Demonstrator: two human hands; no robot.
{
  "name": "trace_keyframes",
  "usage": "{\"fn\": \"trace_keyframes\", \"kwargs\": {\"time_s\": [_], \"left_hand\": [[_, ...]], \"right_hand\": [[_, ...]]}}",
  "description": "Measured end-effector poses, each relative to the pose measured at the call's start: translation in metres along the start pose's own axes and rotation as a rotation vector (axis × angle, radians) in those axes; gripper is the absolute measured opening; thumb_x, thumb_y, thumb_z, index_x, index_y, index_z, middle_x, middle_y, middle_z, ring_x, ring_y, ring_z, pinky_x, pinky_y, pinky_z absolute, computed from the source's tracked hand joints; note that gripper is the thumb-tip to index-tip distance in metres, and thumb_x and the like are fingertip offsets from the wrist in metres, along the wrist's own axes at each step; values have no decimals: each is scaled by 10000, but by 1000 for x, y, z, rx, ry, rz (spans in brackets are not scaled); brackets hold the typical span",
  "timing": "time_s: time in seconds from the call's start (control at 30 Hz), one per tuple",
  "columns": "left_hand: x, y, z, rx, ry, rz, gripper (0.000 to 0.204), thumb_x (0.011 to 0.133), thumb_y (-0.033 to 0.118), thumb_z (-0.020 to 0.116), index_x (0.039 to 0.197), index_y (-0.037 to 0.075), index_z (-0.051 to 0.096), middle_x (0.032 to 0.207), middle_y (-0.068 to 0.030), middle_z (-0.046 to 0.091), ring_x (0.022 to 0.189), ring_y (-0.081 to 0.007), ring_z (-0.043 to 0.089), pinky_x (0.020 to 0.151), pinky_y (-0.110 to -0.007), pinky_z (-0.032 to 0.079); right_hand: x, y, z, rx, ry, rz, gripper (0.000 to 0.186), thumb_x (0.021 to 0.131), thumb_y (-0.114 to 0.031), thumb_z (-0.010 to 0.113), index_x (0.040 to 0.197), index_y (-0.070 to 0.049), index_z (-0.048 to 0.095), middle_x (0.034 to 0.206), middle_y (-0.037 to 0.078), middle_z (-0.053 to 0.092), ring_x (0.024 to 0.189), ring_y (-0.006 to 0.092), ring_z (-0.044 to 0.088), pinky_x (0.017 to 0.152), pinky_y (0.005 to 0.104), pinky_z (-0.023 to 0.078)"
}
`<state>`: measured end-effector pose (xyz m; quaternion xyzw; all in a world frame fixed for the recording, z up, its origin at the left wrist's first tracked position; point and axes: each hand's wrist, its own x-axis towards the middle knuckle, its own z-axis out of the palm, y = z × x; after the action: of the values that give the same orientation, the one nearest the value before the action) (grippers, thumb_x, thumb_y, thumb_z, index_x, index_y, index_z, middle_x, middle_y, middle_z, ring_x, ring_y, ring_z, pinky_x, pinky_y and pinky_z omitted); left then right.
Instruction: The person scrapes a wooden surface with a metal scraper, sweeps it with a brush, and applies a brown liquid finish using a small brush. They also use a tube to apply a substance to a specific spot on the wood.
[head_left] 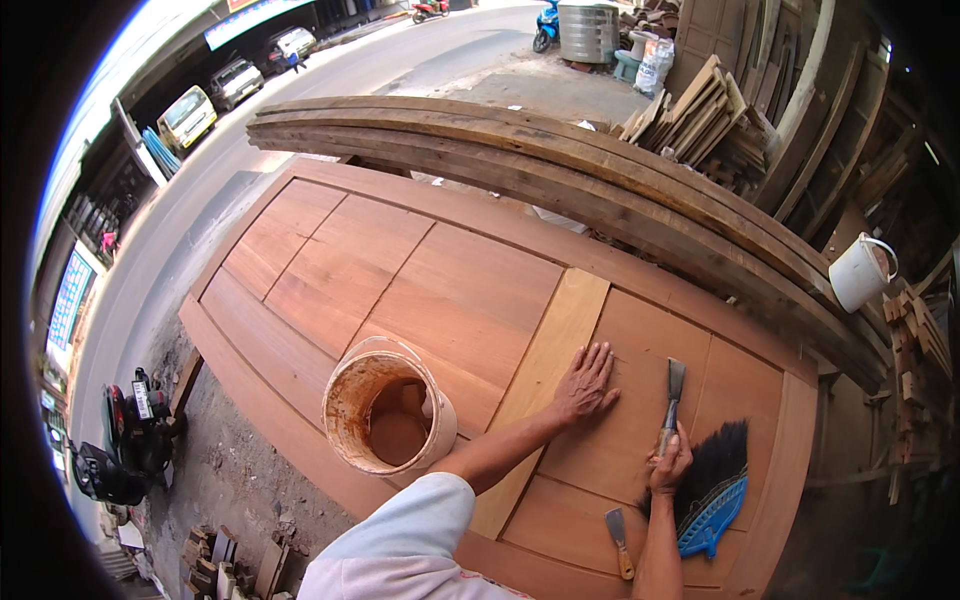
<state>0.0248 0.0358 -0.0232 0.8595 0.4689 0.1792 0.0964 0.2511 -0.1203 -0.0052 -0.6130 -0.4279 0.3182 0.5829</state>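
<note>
A large reddish-brown wooden door [470,310] lies flat before me, with grooved panels and one paler crosspiece [553,350]. My left hand [587,385] rests on the panel just right of that crosspiece, fingers stretched out. My right hand [671,462] grips the handle of a putty knife [676,383], its blade pointing away from me over the panel. Beside my right forearm lies a blue broom head [715,515] with black bristles. A second putty knife [617,535] with a wooden handle lies left of that forearm. Left of my left arm stands a bucket [440,440] with brown paste inside.
Long timber beams [560,150] run along the door's far side. A white pail [860,275] is at the right, near stacked wood offcuts [920,340]. More boards [700,110] lean behind. A motorbike [125,440] stands at the left by the road [210,230].
</note>
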Motion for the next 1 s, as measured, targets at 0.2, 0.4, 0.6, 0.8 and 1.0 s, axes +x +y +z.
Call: {"fn": "trace_keyframes", "kwargs": {"time_s": [0.2,0.4,0.6,0.8,1.0], "left_hand": [[20,10,-14,19,-13,31,885,1024,591,490,1611,-56,347,1698,-265,310,1599,-396,260,1313,-533,152],[8,5,10,63,110,-39,876,1015,553,539,1583,-93,373,1687,-280,320,1600,-390,258,1313,-503,161],[2,27,7,92,141,-21,890,987,533,588,1564,-114,391,1680,-292,325,1591,-404,270,1311,-513,173],[-2,24,2,69,129,-94,879,977,546,598,1576,-69,407,1675,-268,347,1591,-374,281,1305,-504,189],[5,27,4,182,158,-138,757,996,523,598,1547,13,497,1657,-178,431,1559,-331,352,1271,-480,247]], "right_hand": [[-1,5,-4,146,89,23,531,1090,-354,500,1420,54,580,821,42,624,535,103,555,471,232,459],[3,-1,-1,104,1,29,469,1087,-275,537,1417,56,584,933,63,622,589,101,557,505,248,460],[6,0,-9,62,15,21,471,1084,-247,536,1432,69,571,959,85,657,603,114,595,523,261,491],[-2,-1,-9,46,-28,28,500,1077,-265,552,1450,66,556,932,73,655,637,112,610,540,261,504],[2,-13,-15,41,-165,109,539,1053,-243,610,1485,66,518,939,69,654,701,115,638,598,261,536]]}}
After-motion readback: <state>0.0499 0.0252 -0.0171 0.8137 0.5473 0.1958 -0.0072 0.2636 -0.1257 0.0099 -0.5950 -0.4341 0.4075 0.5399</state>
